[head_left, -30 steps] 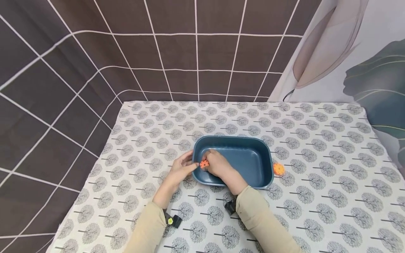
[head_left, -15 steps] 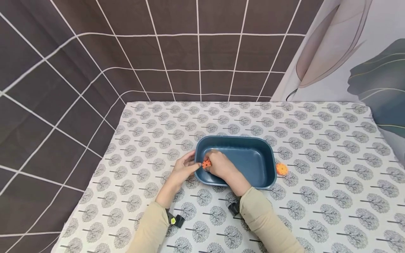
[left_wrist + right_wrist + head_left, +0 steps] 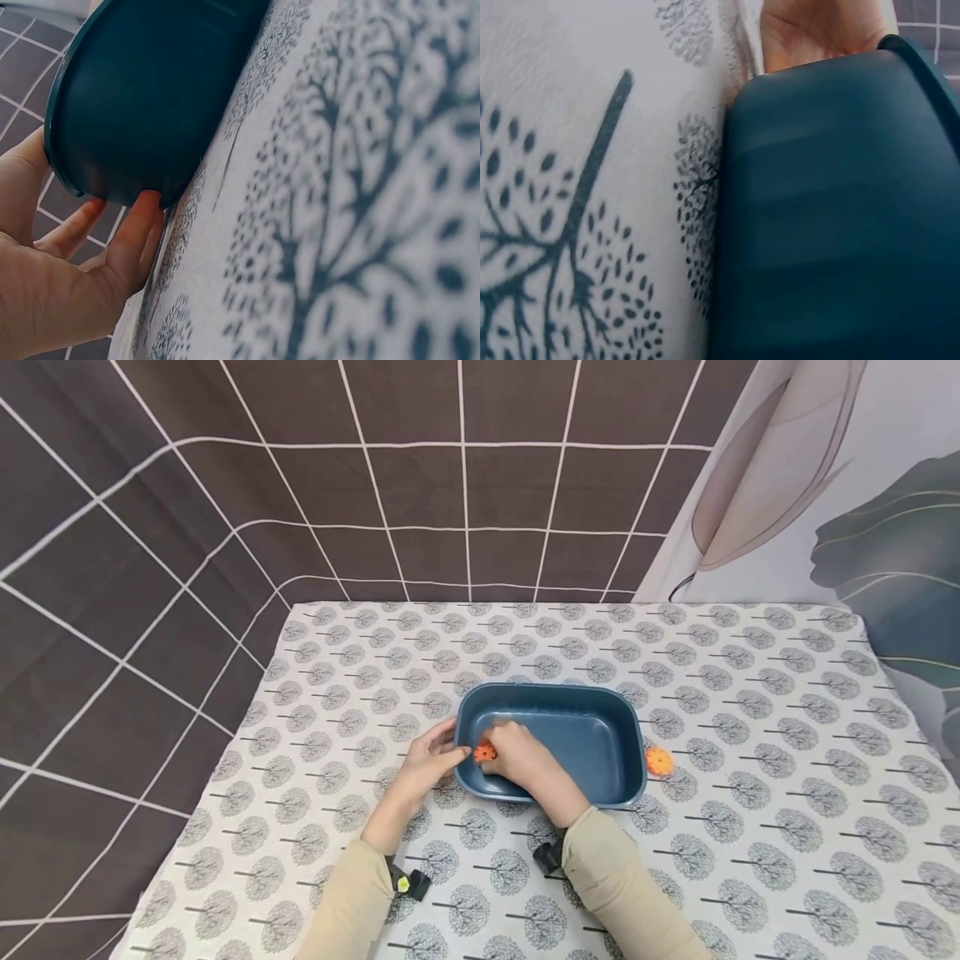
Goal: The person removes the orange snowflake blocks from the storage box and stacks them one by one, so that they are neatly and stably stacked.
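A dark blue plastic basin (image 3: 577, 689) stands on the patterned cloth. My left hand (image 3: 423, 770) grips its left end, thumb over the rim and the other fingers against the outer wall; the left wrist view shows these fingers (image 3: 133, 232) on the end wall. Inside the basin, at the same end, my right hand (image 3: 521, 760) is curled at an orange notched disc (image 3: 484, 752) and holds it near the left thumb's tip. The basin's side wall (image 3: 840, 202) hides the right hand in the right wrist view. A lighter orange notched disc (image 3: 660, 762) is at the basin's right end, outside.
The tree-print cloth (image 3: 750, 760) covers the table. A dark curtain with white grid lines (image 3: 420, 485) hangs behind and to the left. A pale leaf-print curtain (image 3: 885, 468) hangs at the right.
The right hand's fingers have shifted slightly around the orange disc. The left hand and the basin keep their places; the head view sways a little sideways.
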`<state>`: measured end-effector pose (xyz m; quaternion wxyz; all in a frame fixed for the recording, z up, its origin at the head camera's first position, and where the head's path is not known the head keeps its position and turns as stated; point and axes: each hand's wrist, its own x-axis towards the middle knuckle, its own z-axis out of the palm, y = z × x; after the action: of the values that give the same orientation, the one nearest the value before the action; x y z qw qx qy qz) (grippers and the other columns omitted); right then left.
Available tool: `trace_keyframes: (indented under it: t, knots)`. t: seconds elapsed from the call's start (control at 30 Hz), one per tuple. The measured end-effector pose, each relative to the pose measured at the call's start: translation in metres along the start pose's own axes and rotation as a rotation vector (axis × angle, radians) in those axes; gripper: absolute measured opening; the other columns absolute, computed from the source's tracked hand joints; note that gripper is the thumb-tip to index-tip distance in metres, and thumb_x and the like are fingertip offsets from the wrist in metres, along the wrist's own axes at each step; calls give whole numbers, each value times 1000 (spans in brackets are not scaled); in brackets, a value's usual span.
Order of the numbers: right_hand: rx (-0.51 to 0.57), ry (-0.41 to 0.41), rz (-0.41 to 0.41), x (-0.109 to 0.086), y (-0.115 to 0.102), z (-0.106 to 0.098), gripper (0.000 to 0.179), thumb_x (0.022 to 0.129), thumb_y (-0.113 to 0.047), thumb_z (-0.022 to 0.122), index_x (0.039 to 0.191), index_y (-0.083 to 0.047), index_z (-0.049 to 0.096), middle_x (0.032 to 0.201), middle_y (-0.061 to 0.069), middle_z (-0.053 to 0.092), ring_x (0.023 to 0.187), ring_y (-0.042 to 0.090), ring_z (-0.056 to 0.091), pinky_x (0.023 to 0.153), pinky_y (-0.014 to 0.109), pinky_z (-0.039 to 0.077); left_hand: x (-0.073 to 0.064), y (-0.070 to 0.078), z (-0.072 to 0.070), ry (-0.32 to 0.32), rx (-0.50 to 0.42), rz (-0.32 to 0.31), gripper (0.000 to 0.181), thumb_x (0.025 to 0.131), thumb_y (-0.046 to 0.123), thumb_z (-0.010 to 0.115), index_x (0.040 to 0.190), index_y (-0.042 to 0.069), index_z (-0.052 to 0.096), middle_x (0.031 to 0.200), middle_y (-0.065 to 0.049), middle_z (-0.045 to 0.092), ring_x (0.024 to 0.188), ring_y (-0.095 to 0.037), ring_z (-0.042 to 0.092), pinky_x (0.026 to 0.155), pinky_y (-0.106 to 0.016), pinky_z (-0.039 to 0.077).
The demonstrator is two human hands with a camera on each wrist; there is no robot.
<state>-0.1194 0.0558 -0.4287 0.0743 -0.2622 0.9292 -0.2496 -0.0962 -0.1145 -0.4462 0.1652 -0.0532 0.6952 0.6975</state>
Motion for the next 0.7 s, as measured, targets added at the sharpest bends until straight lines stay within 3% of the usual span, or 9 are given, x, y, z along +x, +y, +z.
trace_keyframes:
  t: [0.27, 0.5, 0.7]
  knots:
    - [48, 16, -58, -10, 2, -7, 27, 74, -16, 76, 98, -4, 69, 91, 6, 67, 79, 16, 60, 68, 26, 53, 1, -1, 0, -1, 19, 0, 64, 79, 10, 67, 139, 15, 44, 133, -15, 51, 114, -26, 54, 86, -33, 54]
    - [99, 65, -217, -30, 14, -13, 29, 76, -15, 72, 102, -3, 70, 92, 4, 65, 76, 11, 58, 67, 20, 52, 2, 0, 2, -1, 25, -9, 64, 79, 10, 67, 138, 16, 45, 133, -14, 51, 114, -26, 55, 85, -32, 55]
    - [172, 98, -239, -47, 16, -18, 32, 79, -15, 67, 108, -4, 68, 100, 3, 65, 82, 10, 59, 70, 21, 52, 0, -1, 0, 25, 31, -13, 63, 78, 9, 68, 137, 16, 46, 133, -12, 51, 113, -25, 55, 85, -33, 55]
